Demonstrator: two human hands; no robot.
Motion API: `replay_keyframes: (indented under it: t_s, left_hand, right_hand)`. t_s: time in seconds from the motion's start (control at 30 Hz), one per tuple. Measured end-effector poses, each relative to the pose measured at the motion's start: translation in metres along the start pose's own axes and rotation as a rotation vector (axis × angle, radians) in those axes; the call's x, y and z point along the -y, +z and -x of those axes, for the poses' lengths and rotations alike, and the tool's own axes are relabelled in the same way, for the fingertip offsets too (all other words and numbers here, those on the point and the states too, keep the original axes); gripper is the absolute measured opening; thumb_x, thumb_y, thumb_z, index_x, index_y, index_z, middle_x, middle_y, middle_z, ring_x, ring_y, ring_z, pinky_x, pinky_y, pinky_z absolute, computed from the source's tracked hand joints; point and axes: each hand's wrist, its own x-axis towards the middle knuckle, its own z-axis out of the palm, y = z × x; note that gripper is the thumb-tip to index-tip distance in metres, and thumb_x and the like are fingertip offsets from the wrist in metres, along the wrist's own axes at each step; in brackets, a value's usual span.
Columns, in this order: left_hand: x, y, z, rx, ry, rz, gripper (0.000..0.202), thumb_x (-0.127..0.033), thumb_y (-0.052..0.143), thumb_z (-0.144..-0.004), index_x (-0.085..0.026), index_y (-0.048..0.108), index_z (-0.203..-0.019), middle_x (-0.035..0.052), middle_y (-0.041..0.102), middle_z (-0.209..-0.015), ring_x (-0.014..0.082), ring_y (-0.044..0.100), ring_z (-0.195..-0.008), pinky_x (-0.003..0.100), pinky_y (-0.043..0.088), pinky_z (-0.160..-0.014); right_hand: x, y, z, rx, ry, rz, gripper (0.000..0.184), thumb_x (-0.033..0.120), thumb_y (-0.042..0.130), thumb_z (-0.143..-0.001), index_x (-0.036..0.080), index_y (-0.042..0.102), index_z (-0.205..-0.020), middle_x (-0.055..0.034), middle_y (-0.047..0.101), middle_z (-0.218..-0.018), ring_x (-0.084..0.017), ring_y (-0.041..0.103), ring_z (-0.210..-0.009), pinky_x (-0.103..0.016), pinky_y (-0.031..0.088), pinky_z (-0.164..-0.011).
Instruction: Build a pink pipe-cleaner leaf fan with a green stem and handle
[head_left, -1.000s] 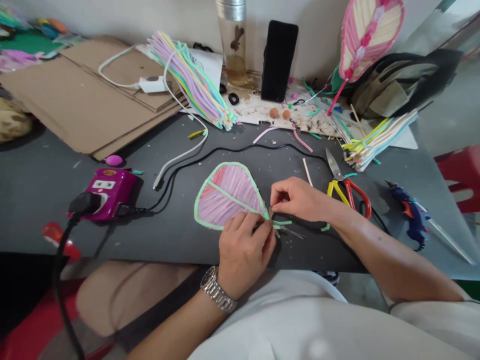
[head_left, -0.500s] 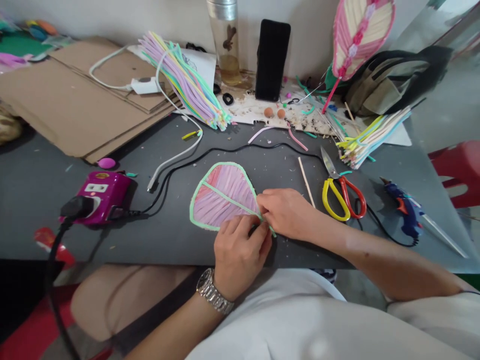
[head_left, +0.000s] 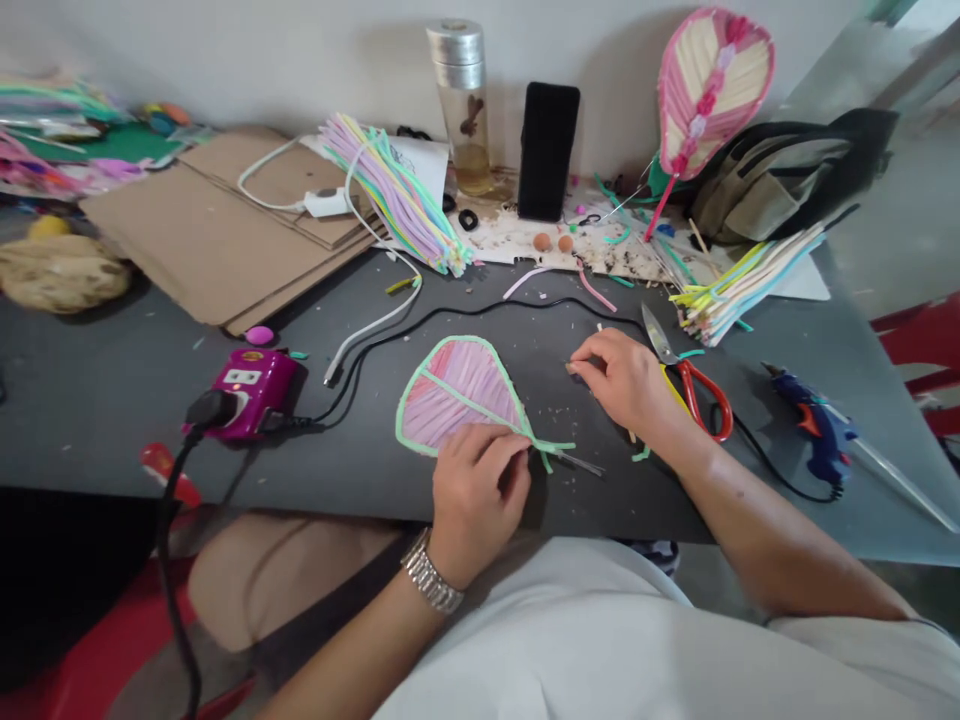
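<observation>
"what sort of place is this, do we think?"
"we think it is a small craft workshop."
"what shows this to us?"
"on the dark work table (head_left: 105,440) we see a pipe cleaner leaf shape (head_left: 457,395), a hot glue gun (head_left: 814,430), scissors (head_left: 694,400), bundles of pipe cleaners (head_left: 397,195), cardboard sheets (head_left: 202,230) and many small scraps (head_left: 596,290)."
</observation>
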Motion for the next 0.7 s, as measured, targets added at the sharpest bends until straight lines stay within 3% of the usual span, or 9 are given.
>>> replay_keyframes:
  t_s: [0.1,0.2,0.27,0.37,0.43,0.57,0.7]
  left_hand:
    - [0.002,-0.008,0.004,-0.085,-0.071,0.164,0.017,-0.01,0.057,-0.09,-0.02,0.07,-0.095,0.0045,0.072,-0.09,0.0176,0.065,-0.085,0.033,0.05,-0.08]
    - [0.006,-0.018,0.013,-0.186,-0.177,0.282,0.016,-0.011,0.057,-0.091,-0.021,0.07,-0.094,0.0032,0.072,-0.09,0.016,0.067,-0.087,0.03,0.052,-0.081]
    - [0.006,-0.024,0.02,-0.235,-0.257,0.337,0.013,-0.013,0.059,-0.091,-0.02,0.07,-0.092,0.0031,0.072,-0.089,0.0157,0.067,-0.086,0.03,0.053,-0.081]
    - [0.003,-0.032,0.029,-0.255,-0.394,0.438,0.01,-0.018,0.062,-0.09,-0.02,0.071,-0.087,0.0036,0.071,-0.087,0.0161,0.067,-0.084,0.029,0.054,-0.079]
    - [-0.003,-0.035,0.032,-0.202,-0.519,0.559,0.009,-0.022,0.064,-0.088,-0.019,0.072,-0.086,0.0037,0.072,-0.083,0.016,0.067,-0.079,0.028,0.055,-0.075]
    - [-0.014,-0.038,0.033,-0.019,-0.786,0.868,0.013,-0.028,0.071,-0.083,-0.016,0.075,-0.087,0.0038,0.073,-0.076,0.0145,0.065,-0.069,0.027,0.055,-0.068]
    - [-0.022,-0.037,0.028,0.034,-0.875,1.034,0.02,-0.033,0.075,-0.08,-0.014,0.078,-0.088,0.0066,0.074,-0.079,0.0153,0.065,-0.072,0.028,0.055,-0.072]
  right_hand:
    - [0.017,-0.007,0.013,0.063,-0.089,0.13,0.009,0.016,0.059,-0.087,0.018,0.066,-0.082,-0.006,0.066,-0.091,-0.017,0.058,-0.079,-0.028,0.04,-0.074]
    - [0.037,-0.01,0.033,0.356,-0.135,0.164,0.003,0.02,0.066,-0.085,0.019,0.064,-0.082,-0.0026,0.065,-0.087,-0.015,0.058,-0.076,-0.026,0.037,-0.07]
    - [0.045,-0.004,0.045,0.453,-0.126,0.232,0.011,0.026,0.072,-0.083,0.019,0.063,-0.083,-0.0033,0.065,-0.086,-0.017,0.06,-0.081,-0.026,0.036,-0.07]
    - [0.049,0.013,0.054,0.396,-0.1,0.333,0.008,0.024,0.068,-0.085,0.018,0.062,-0.082,-0.0054,0.065,-0.084,-0.018,0.06,-0.08,-0.028,0.033,-0.067]
    - [0.048,0.022,0.053,0.358,-0.064,0.305,0.007,0.016,0.061,-0.083,0.018,0.062,-0.077,-0.004,0.065,-0.078,-0.016,0.057,-0.072,-0.028,0.03,-0.063]
    - [0.042,0.019,0.046,0.333,0.066,-0.073,0.011,0.019,0.062,-0.077,0.018,0.059,-0.066,0.0008,0.059,-0.062,-0.013,0.05,-0.06,-0.026,0.031,-0.06]
    - [0.04,0.01,0.048,0.315,0.215,-0.647,0.024,0.037,0.075,-0.07,0.017,0.064,-0.069,0.0023,0.058,-0.061,-0.01,0.044,-0.054,-0.024,0.032,-0.054]
